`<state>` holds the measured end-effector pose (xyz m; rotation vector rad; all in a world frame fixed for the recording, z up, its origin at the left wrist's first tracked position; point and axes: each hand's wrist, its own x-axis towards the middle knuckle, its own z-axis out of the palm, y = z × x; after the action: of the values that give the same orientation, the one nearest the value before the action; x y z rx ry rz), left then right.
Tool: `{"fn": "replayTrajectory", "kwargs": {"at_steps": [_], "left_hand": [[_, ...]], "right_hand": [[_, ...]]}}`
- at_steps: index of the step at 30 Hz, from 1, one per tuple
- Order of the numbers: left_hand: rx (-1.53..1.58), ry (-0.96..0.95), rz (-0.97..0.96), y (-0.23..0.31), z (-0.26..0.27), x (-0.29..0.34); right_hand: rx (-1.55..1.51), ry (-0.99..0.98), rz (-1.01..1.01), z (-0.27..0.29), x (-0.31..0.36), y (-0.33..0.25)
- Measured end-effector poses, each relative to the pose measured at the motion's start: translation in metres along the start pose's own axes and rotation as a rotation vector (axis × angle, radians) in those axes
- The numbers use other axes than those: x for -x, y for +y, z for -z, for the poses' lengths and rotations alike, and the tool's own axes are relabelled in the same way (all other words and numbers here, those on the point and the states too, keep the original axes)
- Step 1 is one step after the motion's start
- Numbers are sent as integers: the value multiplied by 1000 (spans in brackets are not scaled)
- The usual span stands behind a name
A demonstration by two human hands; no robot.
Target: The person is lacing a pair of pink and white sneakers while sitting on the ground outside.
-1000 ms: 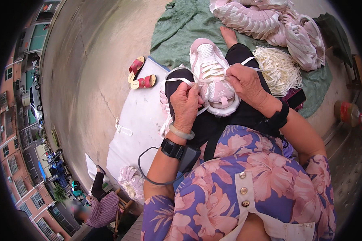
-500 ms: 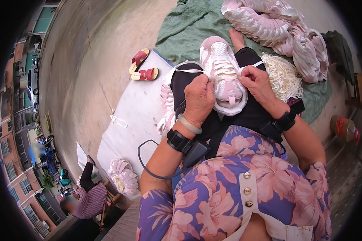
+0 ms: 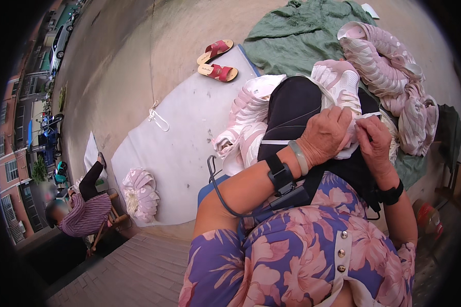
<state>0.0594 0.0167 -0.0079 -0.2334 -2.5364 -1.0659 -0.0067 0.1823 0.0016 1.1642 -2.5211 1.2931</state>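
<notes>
Green cloth (image 3: pixel 298 43) lies beyond the shoe (image 3: pixel 341 87); nearside, left hand (image 3: pixel 325 131) curls, grip hidden; right hand (image 3: pixel 377 141) pinches lace (image 3: pixel 367 115).

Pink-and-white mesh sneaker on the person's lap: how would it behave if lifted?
The pink-and-white sneaker would probably feel light, given its airy mesh. Its toe likely holds shape, looking rounded and uncrushed. Its narrow white laces look thin enough to flop.

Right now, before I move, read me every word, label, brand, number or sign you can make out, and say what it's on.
No text is readable.
Red slippers: small dark marks on the tan insoles, too small to read.
Plastic container with red on it: too dark and blurred.
Pink-and-white sneaker: no legible lettering shows.
</notes>
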Motion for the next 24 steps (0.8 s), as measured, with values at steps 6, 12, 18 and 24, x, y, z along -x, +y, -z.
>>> {"fn": "replayTrajectory", "kwargs": {"at_steps": [6, 12, 18, 24], "left_hand": [[-132, 8, 47, -8, -4, 10], [-35, 68, 160, -4, -14, 8], [111, 88, 161, 1, -33, 5], [174, 97, 194, 4, -47, 0]], "right_hand": [[212, -81, 18, -24, -8, -8], [192, -86, 15, -29, -9, 5], [-23, -107, -166, -22, 8, 14], [-25, -153, -105, -12, 11, 23]]}}
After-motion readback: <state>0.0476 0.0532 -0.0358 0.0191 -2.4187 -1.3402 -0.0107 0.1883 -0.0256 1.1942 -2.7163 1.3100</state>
